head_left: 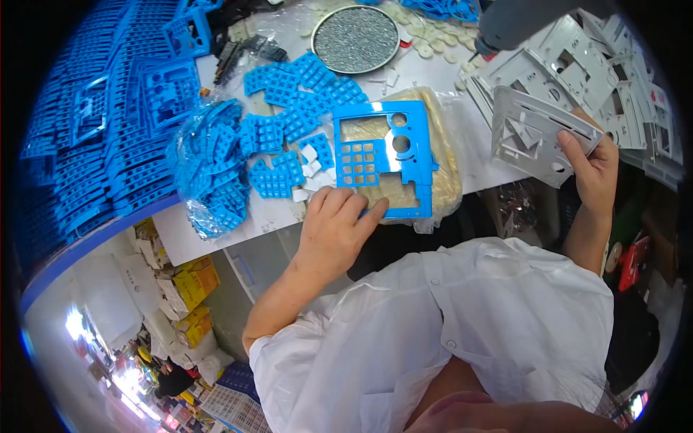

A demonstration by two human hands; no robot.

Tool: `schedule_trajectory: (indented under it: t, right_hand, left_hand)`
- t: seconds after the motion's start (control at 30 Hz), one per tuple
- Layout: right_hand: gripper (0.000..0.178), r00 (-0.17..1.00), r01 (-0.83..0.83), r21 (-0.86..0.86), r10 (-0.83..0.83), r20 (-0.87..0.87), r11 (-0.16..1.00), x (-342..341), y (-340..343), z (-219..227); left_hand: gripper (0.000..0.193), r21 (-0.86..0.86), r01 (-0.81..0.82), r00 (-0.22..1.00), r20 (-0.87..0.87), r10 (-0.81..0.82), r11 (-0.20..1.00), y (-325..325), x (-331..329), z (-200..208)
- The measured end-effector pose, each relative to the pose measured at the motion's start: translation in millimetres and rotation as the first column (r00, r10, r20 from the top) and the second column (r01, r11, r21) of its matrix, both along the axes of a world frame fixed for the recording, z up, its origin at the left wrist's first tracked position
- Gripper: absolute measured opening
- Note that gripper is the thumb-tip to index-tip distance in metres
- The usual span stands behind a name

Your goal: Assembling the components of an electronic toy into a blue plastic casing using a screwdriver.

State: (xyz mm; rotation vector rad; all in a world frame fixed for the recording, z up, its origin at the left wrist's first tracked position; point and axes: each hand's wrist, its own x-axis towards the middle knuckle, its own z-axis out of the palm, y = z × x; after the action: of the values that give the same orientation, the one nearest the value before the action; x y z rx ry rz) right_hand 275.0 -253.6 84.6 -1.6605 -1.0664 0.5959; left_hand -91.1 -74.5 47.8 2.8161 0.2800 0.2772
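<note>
A blue plastic housing panel [426,173], with a window, a grid of square key holes and round openings, lies on a bag-wrapped tan pad [449,159] in front of me. My left hand [336,224] is closed at the panel's lower left edge, thumb on its lower rim. Several small white blocks [310,167] lie beside those fingers. At the right, my right hand [593,167] grips a pale grey plastic housing panel [530,137] by its right edge, tilted and raised near a heap of similar pale panels [577,65]. The fingers behind it are partly hidden.
Blue keypad pieces [296,101] lie left of the pad, more in a clear bag [213,169]. Stacked blue panels [94,137] fill the far left. A round tray of small metal parts [355,40] and pale discs [433,43] lie behind. A dark tool [516,25] hangs at upper right.
</note>
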Motion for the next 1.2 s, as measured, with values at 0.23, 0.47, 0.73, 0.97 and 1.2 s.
schedule_trajectory:
  t: [0.23,0.47,0.73,0.97,1.2]
  right_hand:
    - [0.034,0.994,0.104,0.155,-0.099,-0.037,0.982,0.1,-15.4,-12.5]
    - [0.035,0.978,0.190,0.261,-0.159,-0.136,0.946,-7.5,-5.4,-20.7]
    - [0.033,0.942,-0.162,0.319,0.050,0.333,0.934,-51.0,34.3,-13.3]
    - [0.028,0.985,-0.070,0.213,0.101,-0.138,0.974,-73.0,55.1,-33.2]
    - [0.036,0.694,0.124,0.247,0.094,-0.714,0.961,-63.1,75.8,-49.3]
  left_hand:
    - [0.034,-0.218,-0.162,0.968,0.153,0.197,0.962,-14.0,1.5,-6.9]
    - [0.014,-0.871,-0.473,0.659,-0.248,0.711,0.135,-3.1,-16.9,-37.1]
    - [0.017,-0.966,-0.242,0.733,-0.246,0.634,-0.095,-1.2,-5.2,-44.9]
    - [0.028,-0.954,-0.032,0.746,-0.222,0.628,-0.299,-12.3,-11.1,-31.2]
    - [0.030,-0.966,0.017,0.646,-0.187,0.740,-0.259,-20.6,-19.1,-13.2]
